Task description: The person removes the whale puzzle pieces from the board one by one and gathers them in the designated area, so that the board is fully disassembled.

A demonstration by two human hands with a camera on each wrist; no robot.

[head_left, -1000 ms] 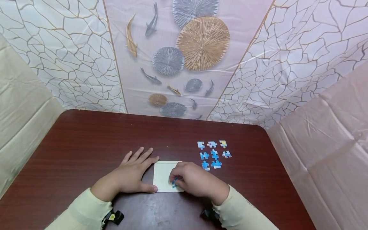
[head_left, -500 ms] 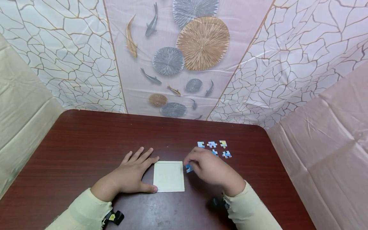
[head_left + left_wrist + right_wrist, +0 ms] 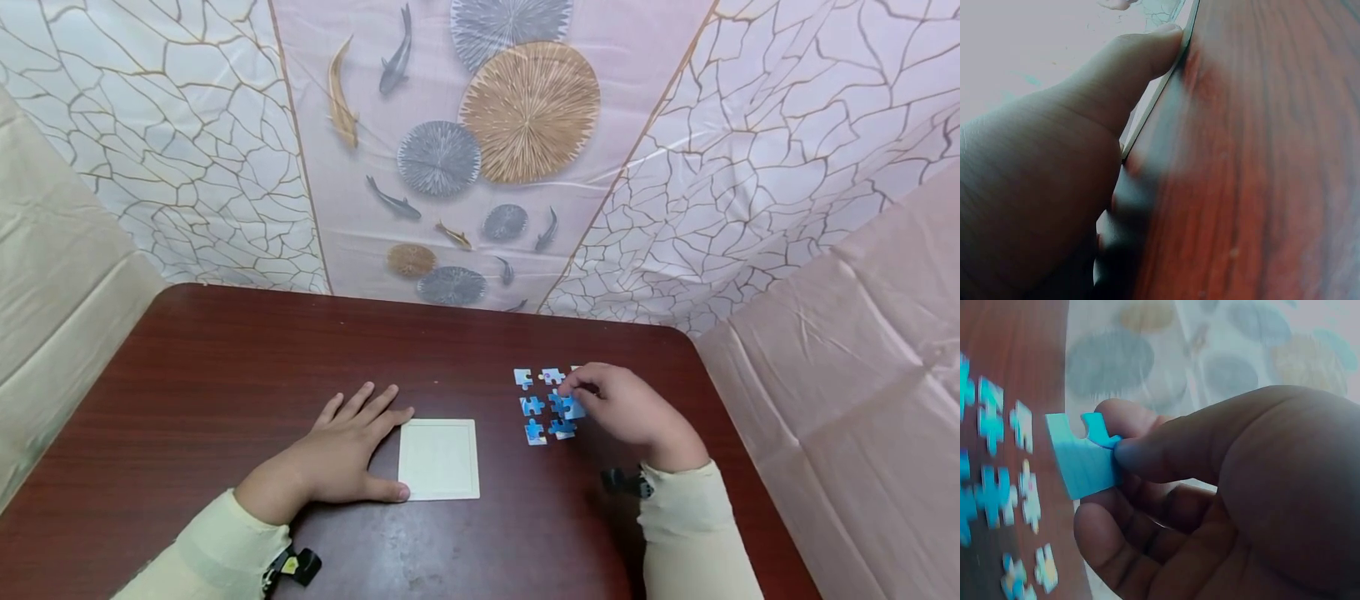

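My left hand (image 3: 337, 457) lies spread on the table, its thumb and index fingertip touching the left side of a cream square puzzle tray (image 3: 438, 460). In the left wrist view, the thumb (image 3: 1147, 53) presses against the tray's edge. My right hand (image 3: 633, 414) pinches a blue jigsaw puzzle piece (image 3: 1085, 461) between thumb and index finger, above the right side of a group of puzzle pieces. The held piece's pale wooden-looking side faces the right wrist camera. Loose blue and white pieces (image 3: 532, 407) lie in rough rows, some partly hidden by the right hand.
The dark red-brown table (image 3: 285, 342) has its far edge at a patterned cloth backdrop (image 3: 442, 158). Plain cloth (image 3: 862, 350) hangs on the right side. Black camera straps (image 3: 303, 567) circle the wrists.
My right hand has moved from over the tray to the right and away from me, carrying a puzzle piece to the group of loose pieces. The left hand has stayed put.
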